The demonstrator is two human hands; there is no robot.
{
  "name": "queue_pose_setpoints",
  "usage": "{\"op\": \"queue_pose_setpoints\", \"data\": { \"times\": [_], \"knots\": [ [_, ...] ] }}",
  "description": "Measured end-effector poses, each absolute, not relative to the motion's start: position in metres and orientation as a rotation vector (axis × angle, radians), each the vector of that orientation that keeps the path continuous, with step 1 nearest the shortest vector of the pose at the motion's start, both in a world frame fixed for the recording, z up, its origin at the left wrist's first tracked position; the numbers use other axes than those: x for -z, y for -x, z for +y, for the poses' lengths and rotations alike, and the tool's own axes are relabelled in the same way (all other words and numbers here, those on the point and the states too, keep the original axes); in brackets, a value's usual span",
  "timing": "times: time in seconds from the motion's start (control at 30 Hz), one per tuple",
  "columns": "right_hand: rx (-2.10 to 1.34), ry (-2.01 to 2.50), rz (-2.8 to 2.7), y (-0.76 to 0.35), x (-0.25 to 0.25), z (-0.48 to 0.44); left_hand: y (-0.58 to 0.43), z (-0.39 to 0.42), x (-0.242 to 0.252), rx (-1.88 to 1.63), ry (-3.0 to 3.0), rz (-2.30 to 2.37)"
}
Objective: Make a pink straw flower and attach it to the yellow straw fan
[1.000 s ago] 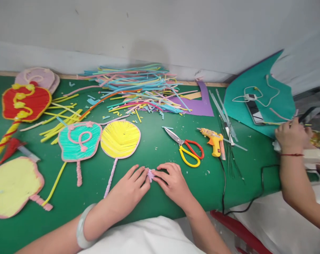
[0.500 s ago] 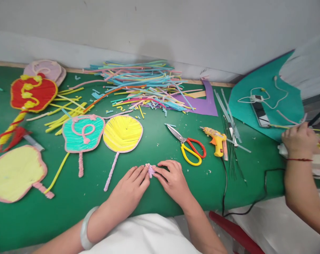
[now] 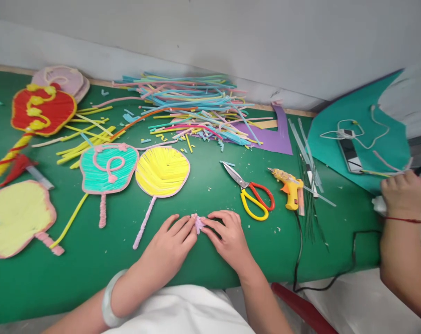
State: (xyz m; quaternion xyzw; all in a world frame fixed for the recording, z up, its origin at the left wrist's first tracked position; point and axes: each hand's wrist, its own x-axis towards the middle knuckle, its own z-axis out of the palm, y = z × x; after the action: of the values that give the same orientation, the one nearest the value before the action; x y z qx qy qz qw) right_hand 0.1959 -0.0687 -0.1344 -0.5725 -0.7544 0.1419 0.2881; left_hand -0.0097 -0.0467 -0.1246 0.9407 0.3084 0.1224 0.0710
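Between my fingertips is a small lilac pipe-cleaner flower [image 3: 198, 223], partly hidden by the fingers. My left hand [image 3: 173, 241] pinches its left side, and my right hand [image 3: 227, 236] grips its right side with thumb and forefinger. Both hands rest low over the green table [image 3: 126, 287]. Up and to the left lies a yellow fan [image 3: 162, 171] with a lilac handle, beside a teal fan [image 3: 109, 169] edged in pink. To the right of my right hand are scissors [image 3: 248, 188] with one red and one yellow handle loop, blades apart.
A yellow glue gun [image 3: 287, 185] trails a black cord. Loose pipe cleaners [image 3: 192, 99] heap at the back by the wall. A red fan [image 3: 43, 111] and a pale yellow fan [image 3: 18, 220] lie left. A co-worker's hand [image 3: 405, 195] is at right, near a teal sheet [image 3: 384, 144].
The view has tilted slightly, shifting the things on the table a little. Both my hands stay on the lilac flower with almost the same hold.
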Motion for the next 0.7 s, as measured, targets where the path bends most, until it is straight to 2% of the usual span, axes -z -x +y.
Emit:
{"op": "queue_pose_setpoints", "data": {
  "times": [0.7],
  "knots": [
    [-0.395,1.544,-1.995,-0.1948,0.1306,-0.0680,0.0126,-0.0413,0.1207,-0.377,-2.867,0.874]
  ]
}}
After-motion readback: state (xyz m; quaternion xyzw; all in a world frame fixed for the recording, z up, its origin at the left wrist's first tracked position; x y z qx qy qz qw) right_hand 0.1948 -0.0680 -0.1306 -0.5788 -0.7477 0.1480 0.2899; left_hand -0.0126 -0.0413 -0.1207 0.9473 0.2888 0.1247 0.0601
